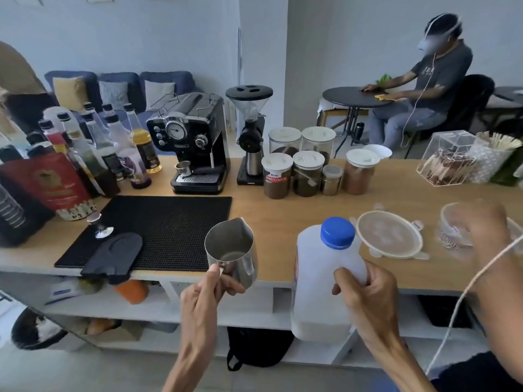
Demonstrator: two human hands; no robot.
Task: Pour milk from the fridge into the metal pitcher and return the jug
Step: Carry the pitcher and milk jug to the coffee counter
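My left hand [206,298] grips the handle of the metal pitcher [232,250], holding it upright just in front of the wooden counter's near edge. The pitcher looks almost empty, with a little liquid at the bottom. My right hand [365,295] is wrapped around the handle side of the translucent milk jug [319,281], which stands upright with its blue cap [337,232] on. Milk fills only the jug's lower part. The jug hangs in the air right of the pitcher, apart from it.
On the wooden counter [283,216] lie a black mat [169,222] with a black mitt, an espresso machine [192,142], a grinder [250,137], syrup bottles, lidded jars [294,174] and a round lid [389,234]. Another person's blurred arm [486,239] reaches in at right. Someone sits at a far table.
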